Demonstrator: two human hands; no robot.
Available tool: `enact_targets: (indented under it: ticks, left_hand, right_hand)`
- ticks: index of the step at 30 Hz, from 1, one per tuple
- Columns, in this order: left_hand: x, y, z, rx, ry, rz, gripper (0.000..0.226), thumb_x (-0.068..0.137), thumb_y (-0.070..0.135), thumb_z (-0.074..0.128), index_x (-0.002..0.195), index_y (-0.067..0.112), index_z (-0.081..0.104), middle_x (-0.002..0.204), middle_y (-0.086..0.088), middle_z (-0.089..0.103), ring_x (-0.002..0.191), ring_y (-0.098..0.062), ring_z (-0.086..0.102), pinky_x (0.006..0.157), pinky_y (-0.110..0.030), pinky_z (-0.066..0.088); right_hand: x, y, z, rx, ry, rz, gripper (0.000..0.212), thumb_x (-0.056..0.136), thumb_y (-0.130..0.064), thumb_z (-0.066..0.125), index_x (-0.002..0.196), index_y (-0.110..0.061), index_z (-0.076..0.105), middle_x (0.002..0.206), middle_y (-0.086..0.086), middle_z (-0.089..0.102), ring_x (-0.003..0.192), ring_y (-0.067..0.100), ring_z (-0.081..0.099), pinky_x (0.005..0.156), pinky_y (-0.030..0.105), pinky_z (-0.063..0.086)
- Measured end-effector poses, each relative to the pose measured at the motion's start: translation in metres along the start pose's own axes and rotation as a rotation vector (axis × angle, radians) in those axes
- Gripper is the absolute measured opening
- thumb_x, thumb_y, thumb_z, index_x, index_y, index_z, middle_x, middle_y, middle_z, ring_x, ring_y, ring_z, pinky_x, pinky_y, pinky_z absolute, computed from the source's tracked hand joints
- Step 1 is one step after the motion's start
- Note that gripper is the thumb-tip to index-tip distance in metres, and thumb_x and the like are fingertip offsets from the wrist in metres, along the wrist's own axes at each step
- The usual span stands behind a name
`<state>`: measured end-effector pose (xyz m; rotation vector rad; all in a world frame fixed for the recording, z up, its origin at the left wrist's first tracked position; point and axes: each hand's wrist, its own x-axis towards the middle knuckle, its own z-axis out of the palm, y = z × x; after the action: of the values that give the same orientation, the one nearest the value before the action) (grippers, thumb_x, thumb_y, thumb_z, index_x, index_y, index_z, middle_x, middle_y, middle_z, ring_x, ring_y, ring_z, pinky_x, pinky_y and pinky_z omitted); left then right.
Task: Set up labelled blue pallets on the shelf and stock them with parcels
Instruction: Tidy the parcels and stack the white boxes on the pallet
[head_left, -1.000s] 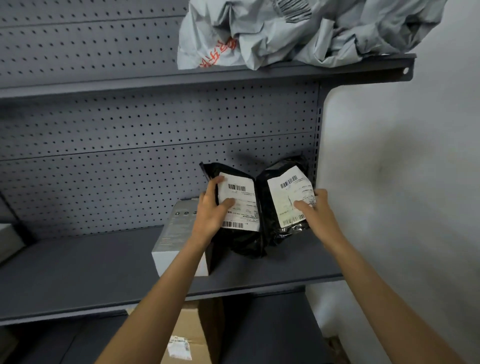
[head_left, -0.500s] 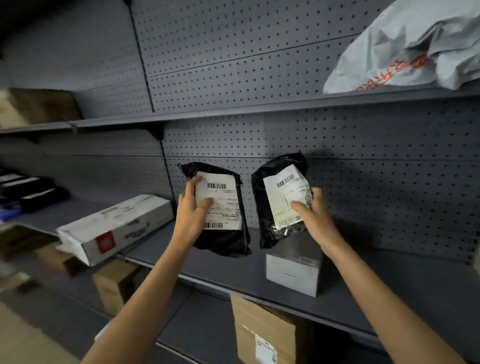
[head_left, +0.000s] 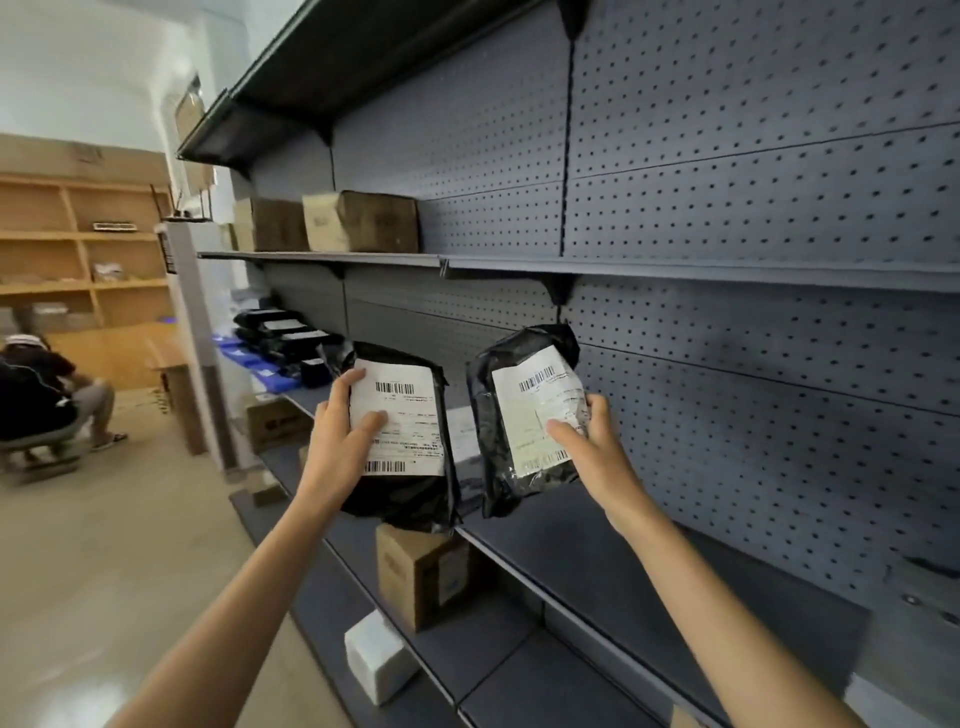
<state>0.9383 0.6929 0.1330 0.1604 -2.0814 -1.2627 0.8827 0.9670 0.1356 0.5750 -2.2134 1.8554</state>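
My left hand (head_left: 337, 441) grips a black plastic parcel (head_left: 410, 499) with a white barcode label, thumb across the label. My right hand (head_left: 592, 447) grips a second black labelled parcel (head_left: 498, 415), held upright beside the first. Both parcels hang in the air just above the front of the grey middle shelf (head_left: 597, 561). Far down that shelf to the left lie blue pallets (head_left: 260, 366) with several black labelled parcels (head_left: 283, 332) stacked on them.
Cardboard boxes (head_left: 363, 221) stand on the upper shelf. On the bottom shelf sit a brown box (head_left: 415, 577) and a white box (head_left: 376, 657). A person (head_left: 36, 395) sits at the far left by wooden shelving (head_left: 83, 244). A pegboard wall backs the shelves.
My view has swung left along the shelf row, bringing the aisle, the seated person and the blue pallets into sight. Both hands have kept their parcels and carried them leftward off the shelf end.
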Motion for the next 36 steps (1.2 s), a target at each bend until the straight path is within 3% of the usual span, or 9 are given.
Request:
enact_targets:
  ticks: [5,11,14,24,32,36]
  left_hand:
    - [0.055,-0.054,-0.067,0.022,0.067,0.010,0.055,0.087,0.026,0.059,0.139,0.034,0.040,0.121,-0.006,0.054,0.112,-0.028,0.055,0.096,-0.047,0.048]
    - [0.115,-0.101,-0.128,0.047,0.088,0.012,0.061,0.077,0.041,0.054,0.136,0.041,0.038,0.126,-0.003,0.050,0.115,-0.026,0.051,0.101,-0.053,0.044]
    - [0.143,-0.124,-0.147,0.044,0.100,0.008,0.062,0.078,0.039,0.053,0.138,0.040,0.037,0.126,-0.003,0.048,0.112,-0.025,0.053,0.099,-0.052,0.045]
    - [0.243,-0.222,-0.177,0.079,0.075,-0.050,0.061,0.074,0.047,0.054,0.133,0.046,0.038,0.120,-0.005,0.056,0.110,-0.028,0.056,0.096,-0.055,0.048]
    - [0.363,-0.275,-0.182,0.145,0.100,-0.038,0.057,0.088,0.031,0.057,0.140,0.036,0.037,0.116,-0.006,0.049,0.110,-0.029,0.052,0.099,-0.050,0.044]
    - [0.421,-0.304,-0.193,0.159,0.118,-0.030,0.061,0.079,0.042,0.053,0.138,0.039,0.037,0.120,-0.005,0.049,0.111,-0.029,0.052,0.099,-0.052,0.044]
  right_hand:
    - [0.049,-0.015,0.091,0.008,-0.079,-0.043,0.030,0.095,-0.019,0.054,0.119,-0.016,0.037,0.103,-0.009,0.060,0.094,0.014,0.061,0.084,0.036,0.050]
    - [0.102,-0.021,0.186,0.048,-0.120,-0.032,0.028,0.095,-0.020,0.054,0.118,-0.018,0.037,0.106,-0.008,0.059,0.097,0.014,0.061,0.076,0.031,0.052]
    - [0.127,-0.017,0.226,0.026,-0.126,-0.010,0.029,0.095,-0.022,0.054,0.118,-0.018,0.037,0.107,-0.004,0.061,0.099,0.017,0.062,0.084,0.039,0.052]
    - [0.225,0.025,0.343,-0.045,-0.193,0.022,0.030,0.094,-0.026,0.054,0.117,-0.023,0.035,0.104,-0.008,0.063,0.096,0.022,0.064,0.088,0.053,0.052]
    - [0.352,0.038,0.422,0.007,-0.221,0.007,0.027,0.092,-0.026,0.054,0.111,-0.020,0.036,0.108,-0.001,0.061,0.105,0.027,0.061,0.092,0.052,0.050]
    - [0.408,0.042,0.464,0.021,-0.252,-0.015,0.026,0.092,-0.024,0.054,0.111,-0.020,0.036,0.107,-0.003,0.060,0.106,0.026,0.061,0.092,0.049,0.049]
